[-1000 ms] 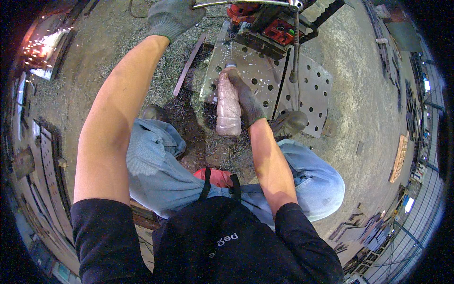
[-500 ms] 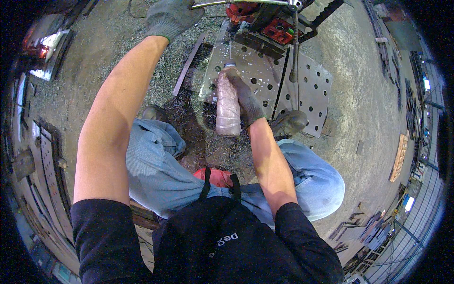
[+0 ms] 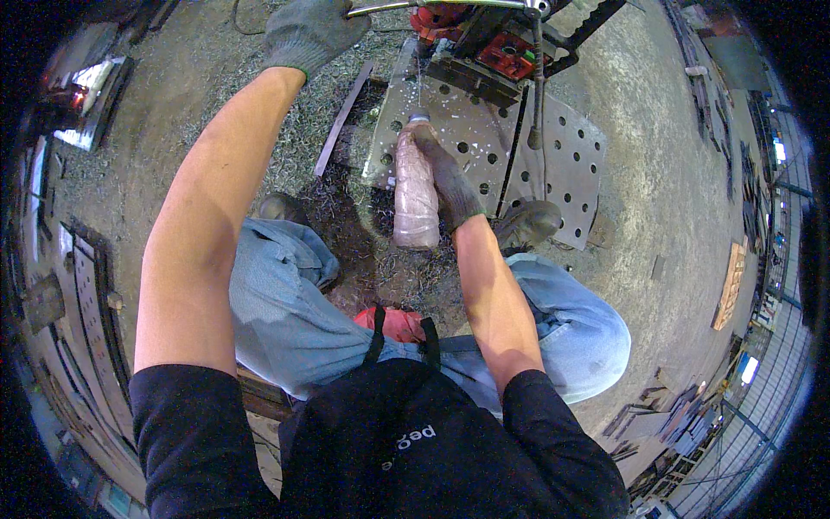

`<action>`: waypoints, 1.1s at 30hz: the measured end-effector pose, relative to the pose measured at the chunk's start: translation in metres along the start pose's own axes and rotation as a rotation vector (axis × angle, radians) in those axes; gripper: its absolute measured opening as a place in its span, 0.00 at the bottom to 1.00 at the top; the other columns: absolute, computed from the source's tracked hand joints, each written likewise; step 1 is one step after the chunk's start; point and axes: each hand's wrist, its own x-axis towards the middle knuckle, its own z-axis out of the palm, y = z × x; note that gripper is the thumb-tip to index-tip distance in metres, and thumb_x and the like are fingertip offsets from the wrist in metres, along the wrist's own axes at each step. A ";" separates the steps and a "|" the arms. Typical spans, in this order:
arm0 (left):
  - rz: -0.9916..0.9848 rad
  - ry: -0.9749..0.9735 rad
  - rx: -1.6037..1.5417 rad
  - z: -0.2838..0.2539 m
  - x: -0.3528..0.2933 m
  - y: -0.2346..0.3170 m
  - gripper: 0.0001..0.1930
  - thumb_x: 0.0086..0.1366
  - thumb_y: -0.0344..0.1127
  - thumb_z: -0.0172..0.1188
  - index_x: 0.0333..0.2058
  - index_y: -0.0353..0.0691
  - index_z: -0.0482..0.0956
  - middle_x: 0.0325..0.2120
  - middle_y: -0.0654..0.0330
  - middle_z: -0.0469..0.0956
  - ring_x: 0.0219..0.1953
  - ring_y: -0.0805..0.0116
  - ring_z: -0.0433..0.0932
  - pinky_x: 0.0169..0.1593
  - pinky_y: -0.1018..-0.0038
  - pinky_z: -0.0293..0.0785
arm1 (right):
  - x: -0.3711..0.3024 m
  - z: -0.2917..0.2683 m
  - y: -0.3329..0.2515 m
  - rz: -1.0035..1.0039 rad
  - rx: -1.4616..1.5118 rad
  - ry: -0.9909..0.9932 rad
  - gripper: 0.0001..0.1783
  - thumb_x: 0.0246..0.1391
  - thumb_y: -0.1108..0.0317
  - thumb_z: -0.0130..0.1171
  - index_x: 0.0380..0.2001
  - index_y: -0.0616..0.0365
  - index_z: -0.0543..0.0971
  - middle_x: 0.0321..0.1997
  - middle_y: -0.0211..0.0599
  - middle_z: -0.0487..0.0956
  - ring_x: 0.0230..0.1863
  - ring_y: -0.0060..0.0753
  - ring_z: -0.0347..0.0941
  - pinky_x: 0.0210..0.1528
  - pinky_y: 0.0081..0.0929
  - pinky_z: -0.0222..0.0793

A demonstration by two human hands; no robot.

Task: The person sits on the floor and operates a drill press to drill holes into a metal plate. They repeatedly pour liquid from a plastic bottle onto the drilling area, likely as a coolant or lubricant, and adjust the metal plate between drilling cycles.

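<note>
In a grey knit glove, my left hand (image 3: 313, 36) is closed round the end of a metal lever (image 3: 402, 7) at the top of the view. That lever runs right to a red and black drilling machine (image 3: 493, 52). My right hand (image 3: 443, 173), in a dark glove, wraps round a cloudy, pinkish plastic bottle (image 3: 417, 203). The bottle's cap end points at the machine, and a thin stream of liquid (image 3: 419, 86) shows between the two. Under the machine lies a steel plate (image 3: 553, 156) with rows of round holes, wet spots and chips on it.
Metal shavings (image 3: 251, 130) cover the ground left of the plate, where a flat steel strip (image 3: 344, 121) lies. My shoe (image 3: 532, 223) is at the plate's near edge. A red thing (image 3: 393, 324) sits between my legs. Steel pieces (image 3: 670, 424) are stacked at the lower right.
Both hands keep their hold and have hardly moved. The thin stream at the bottle's tip looks a little clearer now.
</note>
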 end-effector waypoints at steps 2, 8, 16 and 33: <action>0.019 0.002 0.000 0.001 0.002 0.003 0.21 0.58 0.57 0.62 0.35 0.46 0.89 0.32 0.47 0.85 0.37 0.46 0.85 0.42 0.53 0.80 | 0.009 -0.014 0.006 -0.010 -0.049 0.023 0.21 0.69 0.47 0.56 0.51 0.52 0.79 0.39 0.30 0.82 0.35 0.26 0.80 0.40 0.29 0.81; 0.033 -0.004 -0.017 0.003 0.000 -0.002 0.20 0.58 0.56 0.62 0.35 0.46 0.89 0.32 0.48 0.85 0.36 0.46 0.85 0.41 0.53 0.80 | -0.004 0.003 -0.003 0.058 0.065 -0.006 0.21 0.69 0.47 0.56 0.51 0.52 0.79 0.39 0.31 0.83 0.35 0.27 0.80 0.39 0.29 0.82; 0.025 0.017 -0.014 0.004 0.001 0.002 0.19 0.57 0.55 0.62 0.34 0.46 0.89 0.31 0.48 0.85 0.36 0.47 0.85 0.40 0.54 0.80 | 0.013 -0.014 0.006 0.042 -0.039 0.036 0.22 0.70 0.46 0.55 0.51 0.54 0.79 0.40 0.32 0.83 0.34 0.28 0.80 0.39 0.30 0.82; 0.014 0.003 -0.005 0.000 -0.003 0.001 0.20 0.58 0.56 0.62 0.35 0.47 0.88 0.32 0.48 0.85 0.37 0.46 0.85 0.42 0.52 0.80 | -0.011 0.010 -0.012 0.052 -0.042 0.058 0.25 0.65 0.45 0.59 0.52 0.55 0.79 0.43 0.34 0.83 0.39 0.30 0.80 0.44 0.32 0.80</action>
